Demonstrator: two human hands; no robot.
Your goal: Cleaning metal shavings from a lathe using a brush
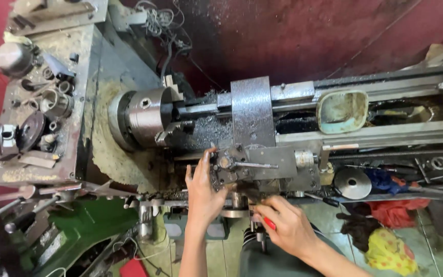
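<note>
- A metal lathe (129,92) is seen from above; its bed runs from left to right across the view, and much of it is covered with dark chips.
- The left hand (203,192) is laid against the left side of the tool post (227,165); its fingers (207,156) are stretched out and only a little curved, so the hand is mostly open; nothing is enclosed by it, the post is only touched.
- The tool post is found on the carriage (252,113), just right of the chuck (142,117); a thin handle (255,165) is pointed from it to the right.
- The right hand (285,225) is held below the tool post, near the front of the carriage; it is half closed around a small object with a red part (269,223); what kind of object it is cannot be told, because most of it is hidden by the fingers.
- The two hands are near to each other but are not touching.
- A green rectangular tray (343,111) is placed on the bed, well to the right of the carriage.
- A round metal disc (352,183) is lying on the front shelf, right of the right hand; red and yellow cloths (390,241) are seen lower at the right.
- Loose metal parts (42,102) are kept on the top of the headstock at the left.
</note>
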